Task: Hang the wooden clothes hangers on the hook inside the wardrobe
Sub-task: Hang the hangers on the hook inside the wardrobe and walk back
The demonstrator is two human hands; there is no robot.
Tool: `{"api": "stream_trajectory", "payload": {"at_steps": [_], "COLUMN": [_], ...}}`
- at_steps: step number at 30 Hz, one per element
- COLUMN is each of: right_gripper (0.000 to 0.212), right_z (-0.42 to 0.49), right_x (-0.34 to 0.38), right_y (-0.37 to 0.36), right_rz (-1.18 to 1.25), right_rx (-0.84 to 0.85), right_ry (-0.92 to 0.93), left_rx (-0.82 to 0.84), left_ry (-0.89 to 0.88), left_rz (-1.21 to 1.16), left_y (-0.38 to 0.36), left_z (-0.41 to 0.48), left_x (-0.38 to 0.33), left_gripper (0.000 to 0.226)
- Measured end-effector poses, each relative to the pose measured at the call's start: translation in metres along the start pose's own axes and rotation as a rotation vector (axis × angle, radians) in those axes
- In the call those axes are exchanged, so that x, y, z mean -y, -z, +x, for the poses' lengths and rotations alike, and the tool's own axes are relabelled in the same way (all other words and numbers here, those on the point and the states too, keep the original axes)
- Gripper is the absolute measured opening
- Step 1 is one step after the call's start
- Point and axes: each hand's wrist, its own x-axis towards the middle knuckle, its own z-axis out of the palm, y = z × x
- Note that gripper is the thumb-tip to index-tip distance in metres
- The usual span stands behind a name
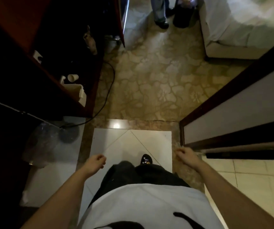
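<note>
Dark red-brown wooden wardrobe (53, 52) at left; left hand (96, 162), right hand (185, 154) loosely curled, fingers together, empty.

The inside of the dark cabinet (38, 66) at the left is mostly in shadow, and what lies on its shelves cannot be told. A second person (161, 12) is cut off by the top edge; only legs and shoes show. The bed (242, 25) is cut by the top and right edges and is blurred. Both hands, the left hand (96, 162) and the right hand (185, 153), are slightly blurred.
</note>
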Motion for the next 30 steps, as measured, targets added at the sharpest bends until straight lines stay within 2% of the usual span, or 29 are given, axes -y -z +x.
{"api": "stream_trajectory", "payload": {"at_steps": [4,8,12,15,18,21,27,30], "right_gripper": [0.033,0.033,0.031,0.027,0.020,0.027,0.028,0.030], "right_z": [0.051,0.095,0.138,0.164,0.187,0.207,0.239,0.265], "right_x": [0.089,0.158,0.189,0.193,0.187,0.179,0.204,0.234], "right_y": [0.040,0.071,0.090,0.101,0.116,0.132,0.162,0.185], "right_rz": [-0.016,-0.017,-0.016,-0.083,-0.107,-0.131,-0.082,-0.118], "right_rx": [-0.002,0.003,0.008,0.012,0.041,0.034,0.027,0.051], "right_ry": [0.162,0.241,0.205,0.148,0.023,-0.072,-0.144,-0.127], "left_rx": [-0.097,-0.142,-0.162,-0.157,-0.126,-0.048,-0.048,-0.040], "left_ry": [0.076,0.186,0.287,0.296,0.235,0.100,-0.131,-0.137], "left_rz": [-0.120,-0.167,-0.224,-0.226,-0.233,-0.130,-0.028,-0.071], "left_y": [0.013,0.029,0.050,0.070,0.096,0.121,0.154,0.157], "left_z": [0.016,0.032,0.062,0.094,0.134,0.172,0.228,0.244], "left_x": [-0.016,-0.014,-0.024,-0.060,-0.116,-0.183,-0.308,-0.343], "left_gripper": [0.023,0.025,0.026,0.018,0.020,0.014,0.027,0.028]}}
